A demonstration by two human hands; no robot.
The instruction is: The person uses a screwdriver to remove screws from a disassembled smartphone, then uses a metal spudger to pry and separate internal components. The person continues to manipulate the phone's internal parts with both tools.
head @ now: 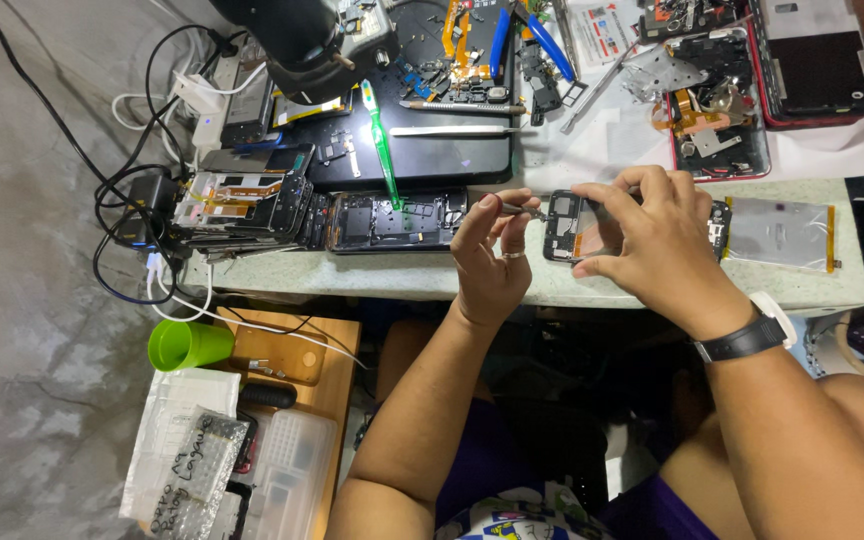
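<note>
The left hand (492,255) pinches thin metal tweezers (524,210) against an opened black phone (577,225), which the right hand (652,235) grips

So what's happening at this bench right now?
A person seated at a cluttered worktable is working on an opened phone with its back off. The right hand steadies the phone from above, while the left hand pinches a thin metal tool, probably tweezers, with its tip at the phone's upper left corner. Other stripped phone frames lie to the left, a green toothbrush rests on a dark mat behind, and a silvery battery lies to the right.
</note>
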